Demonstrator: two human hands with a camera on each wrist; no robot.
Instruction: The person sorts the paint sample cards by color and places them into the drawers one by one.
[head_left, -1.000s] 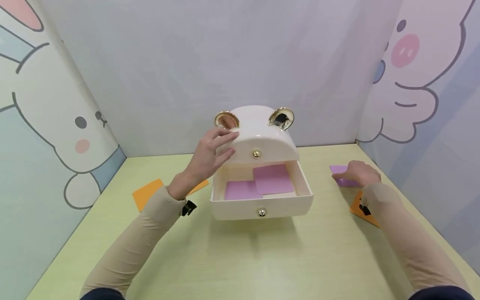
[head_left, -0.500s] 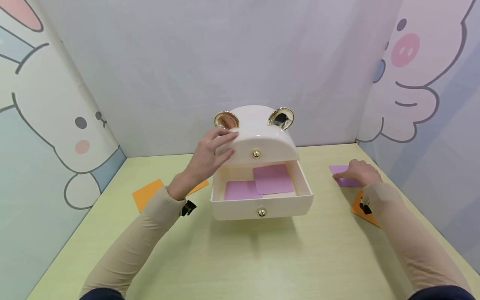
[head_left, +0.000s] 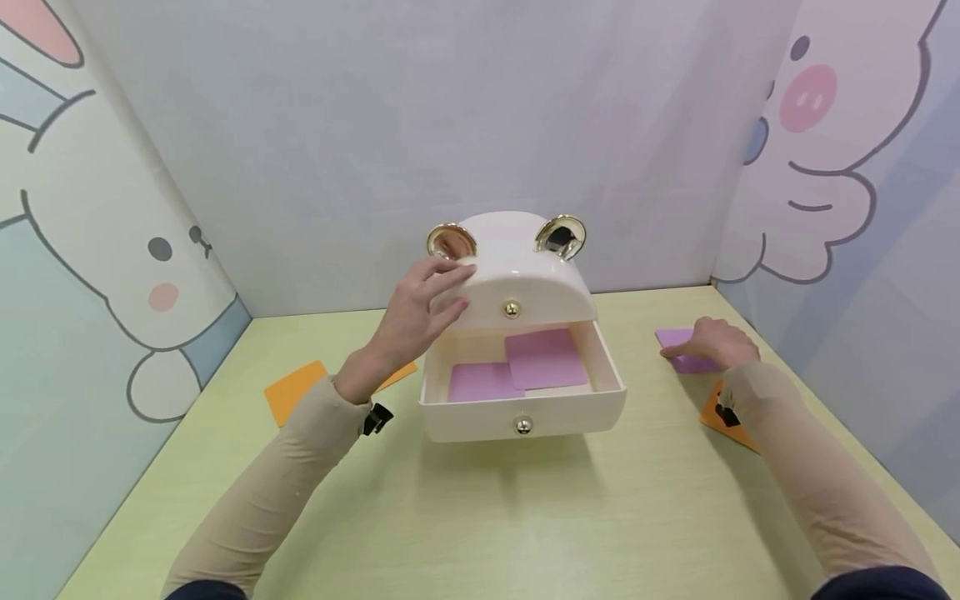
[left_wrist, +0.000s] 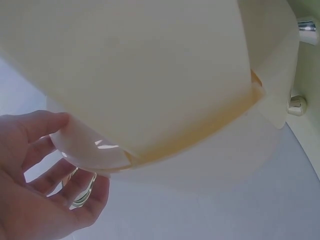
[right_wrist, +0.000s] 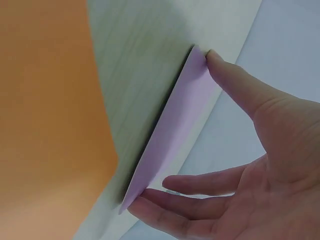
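A white storage box (head_left: 517, 279) with gold ears stands mid-table, its lower drawer (head_left: 521, 411) pulled out. Two purple cards lie inside, a left card (head_left: 483, 383) and an overlapping right card (head_left: 547, 358). My left hand (head_left: 412, 307) holds the upper left side of the box; in the left wrist view the fingers (left_wrist: 82, 197) bend about its curved edge. At the right of the table, my right hand (head_left: 723, 342) pinches another purple card (right_wrist: 170, 125) by opposite edges between thumb and fingers. In the right wrist view that card is seen nearly edge-on, close over the tabletop.
An orange card (head_left: 731, 421) lies partly under the right forearm. On the left are another orange card (head_left: 295, 390) and an orange piece (head_left: 397, 375) partly behind the left hand. Cartoon-printed walls (head_left: 480, 125) enclose the table (head_left: 510, 525) at the back and both sides.
The view has shifted very slightly. Both hands, the box and the cards otherwise look the same.
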